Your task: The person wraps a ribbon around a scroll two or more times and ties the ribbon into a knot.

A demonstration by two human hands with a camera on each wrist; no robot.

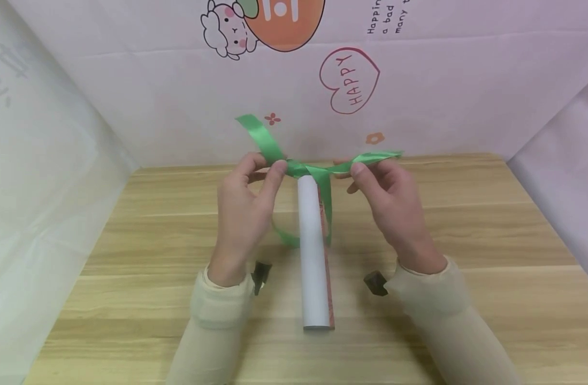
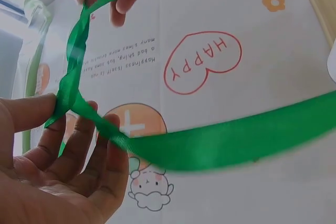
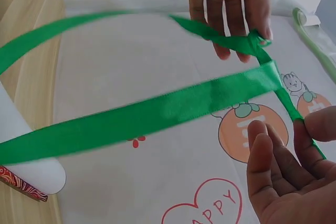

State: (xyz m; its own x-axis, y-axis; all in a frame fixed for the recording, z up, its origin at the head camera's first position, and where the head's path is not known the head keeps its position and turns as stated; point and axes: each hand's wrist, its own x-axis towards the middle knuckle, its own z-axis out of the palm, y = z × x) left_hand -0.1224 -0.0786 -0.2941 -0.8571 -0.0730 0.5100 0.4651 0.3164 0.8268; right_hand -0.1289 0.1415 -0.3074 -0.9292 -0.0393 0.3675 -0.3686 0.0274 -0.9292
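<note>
A green satin ribbon (image 1: 322,182) stretches between the hands, crossed and twisted in the middle, its loop hanging down. Between thumb and fingers, the left hand (image 1: 245,200) pinches one side; a loose tail rises beyond it. My right hand (image 1: 399,208) pinches the other side, with a short end sticking out past its fingers. A white paper roll (image 1: 315,256) lies lengthwise on the table between the forearms, a red patterned strip (image 3: 23,184) along its right side. The ribbon loop shows on both sides of the roll; how it passes there is hidden.
The wood-grain table (image 1: 154,240) ends at a white printed cloth (image 1: 178,107) that rises behind it. White sheets (image 1: 43,187) hang at both sides. Small dark pieces (image 1: 375,283) sit by each wrist.
</note>
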